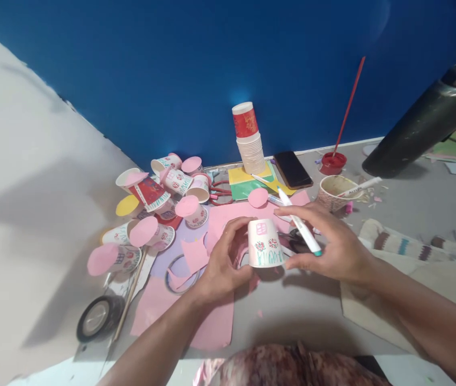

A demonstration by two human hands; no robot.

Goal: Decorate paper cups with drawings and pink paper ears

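A white paper cup (265, 236) is held upside down in my left hand (223, 260), thumb at its rim and fingers round its left side. Drawn on it are a pink window, two round clusters of red and green dots, and teal grass along the rim. My right hand (336, 241) grips a white marker (298, 219) with teal ends, slanting past the cup's right side. The right thumb is close to the cup rim; whether it touches, I cannot tell. Scissors (297, 240) lie partly hidden behind the cup and right hand.
Decorated cups with pink paper circles (143, 231) crowd the left. Behind rise a stack of paper cups (251, 153) and a phone (293, 169). Rightward stand a red pot (333, 162), a cup with a marker (335, 193) and a black bottle (417, 126). Black tape (94, 319) lies front left.
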